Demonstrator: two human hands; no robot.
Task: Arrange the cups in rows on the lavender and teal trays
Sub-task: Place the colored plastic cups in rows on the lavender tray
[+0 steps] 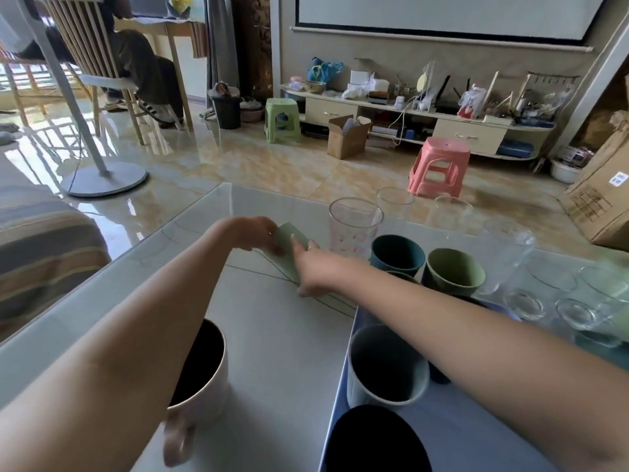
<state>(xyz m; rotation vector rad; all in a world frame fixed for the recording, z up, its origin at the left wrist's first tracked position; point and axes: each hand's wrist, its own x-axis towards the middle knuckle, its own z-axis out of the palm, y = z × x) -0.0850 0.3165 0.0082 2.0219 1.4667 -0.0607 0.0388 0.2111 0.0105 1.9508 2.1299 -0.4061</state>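
A pale green cup (289, 248) lies tilted on its side near the middle of the white table (272, 352). My left hand (253, 233) grips its far end and my right hand (315, 269) holds its near end. On the lavender tray (343, 376) at right stand a grey-blue cup (388, 366), a dark cup (374, 441), a teal cup (396, 255) and an olive green cup (452, 272). My right forearm hides part of the tray. Several clear glasses (524, 303) stand at far right over a teal tray (599, 349).
A pinkish white mug (200, 376) with a handle sits on the table under my left forearm. A clear measuring cup (354, 226) and two tall glasses (449, 212) stand along the far table edge. A pink stool (439, 166) is on the floor beyond.
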